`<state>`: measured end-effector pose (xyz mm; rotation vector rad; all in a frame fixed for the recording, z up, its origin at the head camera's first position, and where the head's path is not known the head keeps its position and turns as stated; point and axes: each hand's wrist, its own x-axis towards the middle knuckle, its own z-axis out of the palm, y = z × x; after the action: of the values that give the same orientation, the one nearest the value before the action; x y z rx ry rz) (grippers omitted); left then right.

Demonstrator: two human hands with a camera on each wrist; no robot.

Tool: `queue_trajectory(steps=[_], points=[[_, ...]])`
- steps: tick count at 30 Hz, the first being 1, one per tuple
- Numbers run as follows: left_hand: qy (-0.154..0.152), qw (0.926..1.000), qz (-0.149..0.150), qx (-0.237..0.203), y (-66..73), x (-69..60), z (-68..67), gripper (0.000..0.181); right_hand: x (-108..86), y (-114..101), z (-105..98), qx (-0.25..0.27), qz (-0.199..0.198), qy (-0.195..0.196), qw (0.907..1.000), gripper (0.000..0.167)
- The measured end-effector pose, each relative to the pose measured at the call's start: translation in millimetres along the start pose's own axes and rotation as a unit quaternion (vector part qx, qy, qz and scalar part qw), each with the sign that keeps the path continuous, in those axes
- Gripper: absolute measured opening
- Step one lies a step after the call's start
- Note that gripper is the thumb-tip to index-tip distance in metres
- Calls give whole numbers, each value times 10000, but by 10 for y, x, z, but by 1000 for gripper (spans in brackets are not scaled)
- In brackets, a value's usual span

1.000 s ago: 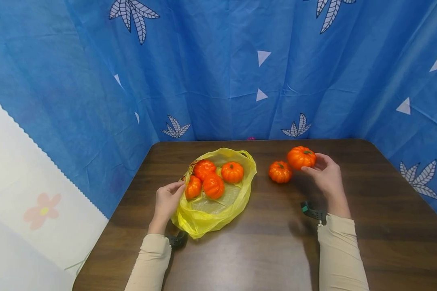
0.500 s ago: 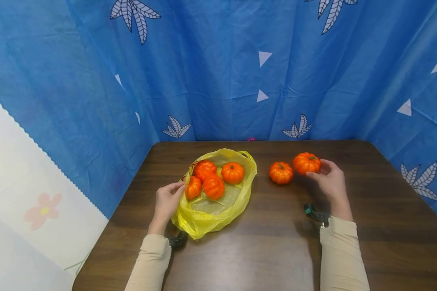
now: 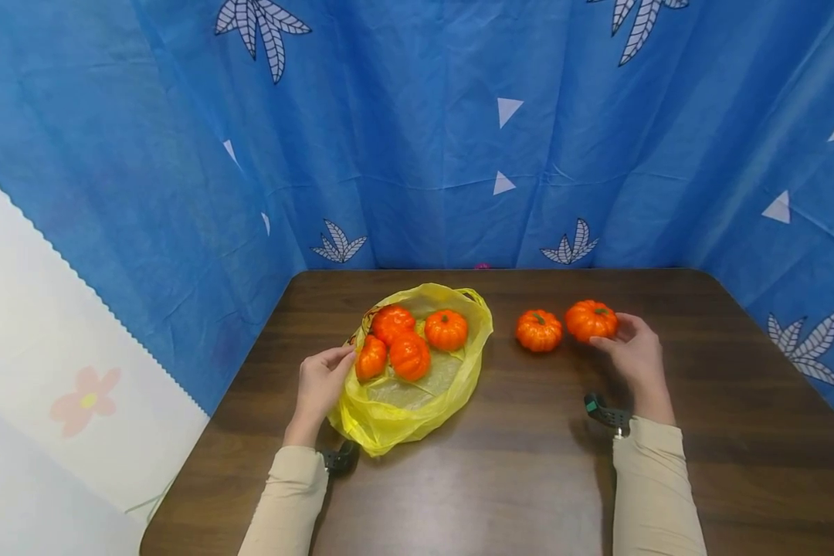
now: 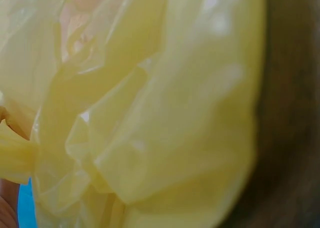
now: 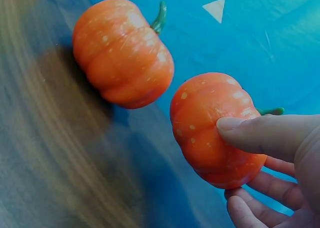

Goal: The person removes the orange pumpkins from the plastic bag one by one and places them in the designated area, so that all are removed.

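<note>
A yellow plastic bag [image 3: 452, 394] lies wide open on the dark wooden table, with several small orange pumpkins [image 3: 409, 356] inside. My left hand [image 3: 317, 390] pinches the bag's left rim between thumb and fingers. In the left wrist view the crumpled bag [image 4: 175, 112] covers most of the frame. My right hand [image 3: 635, 351] grips an orange pumpkin [image 3: 589, 320] with a green stem, thumb on its near side in the right wrist view. Just left of it another pumpkin [image 5: 122, 55] stands on the table, a small gap apart. Whether the gripped pumpkin touches the table I cannot tell.
The brown table [image 3: 500, 479] ends at the back against a blue curtain [image 3: 417, 154] with leaf and triangle prints. A white cloth [image 3: 62, 332] with a flower print hangs on the left. Each wrist wears a dark strap [image 3: 606, 413].
My right hand has moved right and down toward the table with the pumpkin, drawing away from the other one. The left hand stays at the bag's rim.
</note>
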<state>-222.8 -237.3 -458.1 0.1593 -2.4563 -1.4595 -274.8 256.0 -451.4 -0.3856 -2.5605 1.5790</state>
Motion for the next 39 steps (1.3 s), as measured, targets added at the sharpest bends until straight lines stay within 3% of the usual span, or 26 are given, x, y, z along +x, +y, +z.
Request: queue_trajectory(steps=[11, 20, 27, 39], points=[[28, 10000, 85, -37, 12, 10, -7, 21, 24, 62, 39, -113, 182, 5, 9998, 76], [-48, 9999, -111, -50, 6, 11, -8, 22, 32, 84, 68, -198, 151, 38, 9997, 73], [-41, 10000, 28, 9, 24, 15, -5, 22, 34, 105, 84, -321, 98, 61, 9994, 74], [-17, 10000, 20, 9, 28, 11, -3, 22, 39, 104, 103, -377, 166, 10, 9992, 75]])
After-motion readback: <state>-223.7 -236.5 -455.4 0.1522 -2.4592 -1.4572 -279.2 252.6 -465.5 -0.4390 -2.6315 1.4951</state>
